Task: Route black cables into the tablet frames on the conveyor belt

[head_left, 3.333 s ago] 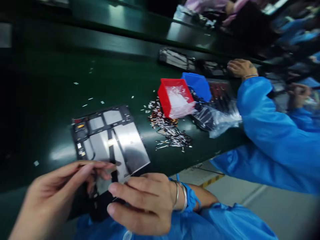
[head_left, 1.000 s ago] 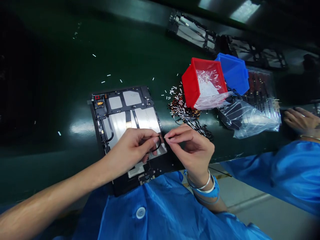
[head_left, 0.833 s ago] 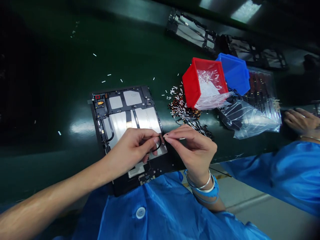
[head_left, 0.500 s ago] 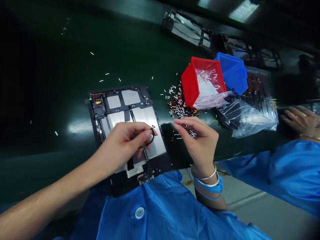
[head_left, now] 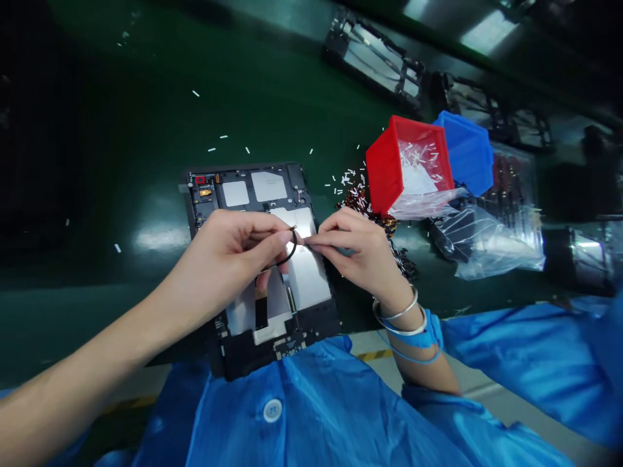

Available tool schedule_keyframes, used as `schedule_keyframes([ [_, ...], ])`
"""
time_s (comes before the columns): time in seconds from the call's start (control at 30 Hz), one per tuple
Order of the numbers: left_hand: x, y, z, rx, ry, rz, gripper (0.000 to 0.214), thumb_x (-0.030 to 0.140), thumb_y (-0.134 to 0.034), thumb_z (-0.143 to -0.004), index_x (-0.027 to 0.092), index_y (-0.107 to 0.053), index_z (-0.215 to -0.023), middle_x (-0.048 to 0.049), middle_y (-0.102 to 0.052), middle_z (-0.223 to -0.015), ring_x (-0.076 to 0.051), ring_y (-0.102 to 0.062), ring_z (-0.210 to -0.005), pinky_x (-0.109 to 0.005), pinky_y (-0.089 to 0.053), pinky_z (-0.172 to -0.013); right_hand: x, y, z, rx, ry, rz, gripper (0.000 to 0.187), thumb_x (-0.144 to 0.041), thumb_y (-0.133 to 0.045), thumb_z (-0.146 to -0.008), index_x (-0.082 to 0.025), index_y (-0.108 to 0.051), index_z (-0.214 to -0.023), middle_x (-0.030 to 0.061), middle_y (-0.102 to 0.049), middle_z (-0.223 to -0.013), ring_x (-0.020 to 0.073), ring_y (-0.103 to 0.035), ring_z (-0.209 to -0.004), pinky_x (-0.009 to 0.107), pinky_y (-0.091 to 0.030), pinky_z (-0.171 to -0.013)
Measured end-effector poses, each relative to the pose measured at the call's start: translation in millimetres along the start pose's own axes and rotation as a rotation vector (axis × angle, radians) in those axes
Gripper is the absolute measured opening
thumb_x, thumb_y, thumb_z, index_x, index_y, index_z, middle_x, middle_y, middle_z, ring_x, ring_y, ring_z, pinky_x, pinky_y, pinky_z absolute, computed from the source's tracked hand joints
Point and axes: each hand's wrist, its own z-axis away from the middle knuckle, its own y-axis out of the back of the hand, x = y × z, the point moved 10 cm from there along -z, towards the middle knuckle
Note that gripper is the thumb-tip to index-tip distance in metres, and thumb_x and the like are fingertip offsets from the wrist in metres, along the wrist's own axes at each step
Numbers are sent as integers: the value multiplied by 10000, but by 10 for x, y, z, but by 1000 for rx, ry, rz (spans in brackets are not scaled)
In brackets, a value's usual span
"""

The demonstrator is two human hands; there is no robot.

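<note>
My left hand (head_left: pixel 243 250) is closed in a pinch over an opened tablet-like device (head_left: pixel 309 285) with its silver and black inside showing. Between thumb and forefinger it grips a thin black cable (head_left: pixel 293 250), which bends in a loop and has a small gold-coloured end. Close beside it, my right hand (head_left: pixel 357 250) has thumb and forefinger pressed together, the tips almost meeting the left fingers. Whatever sits in that right pinch is too small to make out. The device lies flat at the edge of the dark green bench, partly covered by my left hand.
Right of the device lies a pile of small white and dark parts (head_left: pixel 357 194). Behind it stand a red bin (head_left: pixel 382 168) and a blue bin (head_left: pixel 470 152). A clear plastic bag (head_left: pixel 506 243) lies further right, near another person's blue sleeve (head_left: pixel 525 357). More opened devices (head_left: pixel 374 55) lie behind.
My right hand has moved left from beside the small-parts pile to the left hand's fingertips. The other person's hand at the right is no longer visible. The view has shifted slightly.
</note>
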Motion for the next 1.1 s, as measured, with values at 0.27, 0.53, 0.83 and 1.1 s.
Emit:
schedule_keyframes([
  [0.27, -42, -25, -28, -32, 32, 14, 229, 212, -522, -820, 124, -586, -618, -31, -621, -581, -64, -498, -388, -156, -366, -388, -106, 85, 51, 26, 49, 37, 137, -123, -586, -861, -195, -667, -776, 23, -666, -751, 146, -555, -714, 309, -461, -639],
  [0.53, -185, -275, -19, -254, 115, 105, 202, 230, -488, -840, 129, -595, -702, -22, -627, -574, -61, -457, -373, -159, -377, -376, -392, 309, 71, 378, 111, -26, 108, -94, -664, -799, -200, -650, -820, 18, -682, -762, 136, -596, -678, 323, -487, -626],
  [0.83, -190, -378, 28, -340, 147, 187, 206, 244, -474, -843, 146, -527, -670, -29, -612, -585, -66, -457, -398, -159, -370, -374, -363, 272, 123, 370, 108, -111, 121, -90, -663, -798, -203, -665, -842, 24, -710, -787, 145, -636, -707, 331, -504, -639],
  [1.1, -189, -470, 55, -456, 111, 305, 260, 312, -495, -885, 144, -530, -689, -31, -626, -607, -55, -455, -383, -174, -348, -395, -214, 209, 123, 336, 19, -385, 159, -100, -655, -794, -241, -696, -854, 11, -732, -821, 149, -660, -723, 343, -512, -664],
])
